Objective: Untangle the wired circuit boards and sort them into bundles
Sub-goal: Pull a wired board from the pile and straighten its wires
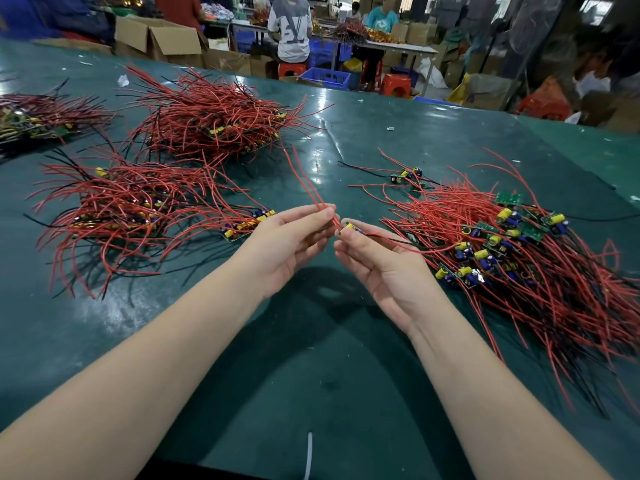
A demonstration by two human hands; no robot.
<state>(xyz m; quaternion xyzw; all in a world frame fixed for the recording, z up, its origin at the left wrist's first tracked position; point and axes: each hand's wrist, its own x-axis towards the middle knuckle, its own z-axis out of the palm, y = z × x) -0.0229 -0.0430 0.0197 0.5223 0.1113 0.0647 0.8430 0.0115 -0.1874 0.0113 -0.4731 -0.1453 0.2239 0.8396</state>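
- Nearest to me, two bare forearms reach out over the green table [346, 358], palms turned up and almost meeting at the centre.
- The left hand [291, 244] has its thumb and forefinger tips pressed together on a pair of red wires [304, 178]; the other fingers curl loosely under the palm and hold nothing that I can make out.
- The right hand [377, 261] pinches a small circuit board [349, 229] with a yellow capacitor at its fingertips, thumb on top, the remaining fingers half bent beneath it.
- The two red wires run from that board through the left hand's pinch and rise toward 11 o'clock, free of the table.
- Another red lead trails from the board toward 3 o'clock into the tangled heap [519, 251], a big spread of red and black wires with green boards and yellow and blue parts lying on top.
- At 9 o'clock, just beside the left hand, lies a sorted bundle [114, 206] with its boards gathered together and its wires fanning out.
- Farther, at 11 o'clock, sits a second, thicker bundle [214, 116], and at the far left edge a third bundle [45, 119], partly cut off.
- At about 1 o'clock a stray board [407, 174] lies alone, near the heap's far edge.
- Beyond the table are cardboard boxes [159, 39], blue crates [325, 77], red stools [394, 85] and several people at other benches.
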